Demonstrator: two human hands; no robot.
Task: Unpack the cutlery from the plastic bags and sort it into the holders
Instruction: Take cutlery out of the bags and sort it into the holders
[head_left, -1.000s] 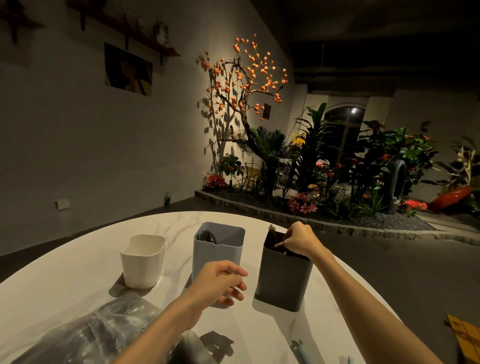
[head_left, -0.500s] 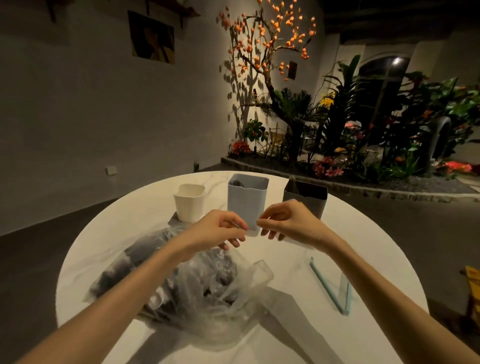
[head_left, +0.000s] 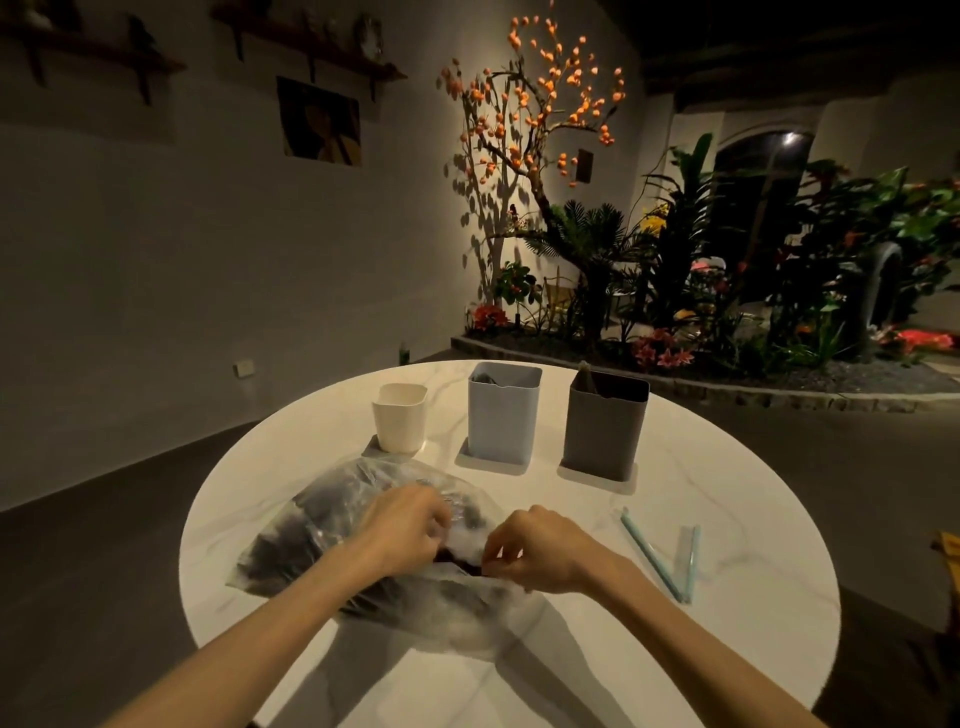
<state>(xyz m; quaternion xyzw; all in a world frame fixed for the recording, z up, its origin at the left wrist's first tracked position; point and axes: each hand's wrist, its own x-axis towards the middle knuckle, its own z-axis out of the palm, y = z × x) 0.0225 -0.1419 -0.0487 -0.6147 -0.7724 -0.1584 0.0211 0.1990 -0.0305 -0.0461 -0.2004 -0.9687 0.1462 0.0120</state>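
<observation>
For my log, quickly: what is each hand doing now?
Left hand: fingers curled, gripping the plastic bag.
Right hand: fingers pinching the same bag's edge.

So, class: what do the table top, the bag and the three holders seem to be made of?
Table: marble or a marble look, white with faint grey veins, glossy. Bag: thin clear plastic film, crinkled, showing dark contents. White holder, blue holder and grey holder: likely moulded plastic, matte with rounded corners.
</observation>
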